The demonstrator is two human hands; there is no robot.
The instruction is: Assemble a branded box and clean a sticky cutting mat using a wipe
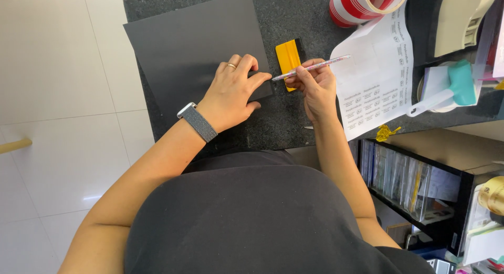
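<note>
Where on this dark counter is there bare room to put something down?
Bare counter lies between the dark sheet and the striped tape roll, above the yellow squeegee. Another patch sits near the front edge, below the left hand. The right end is crowded with papers.

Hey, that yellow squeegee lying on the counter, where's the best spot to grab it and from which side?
Take the yellow squeegee by its long side edges near the far end, coming down from above. It lies flat on the dark counter, and its near end is covered by the right hand and the pen, so the far half is the free part, I'd judge.
</note>
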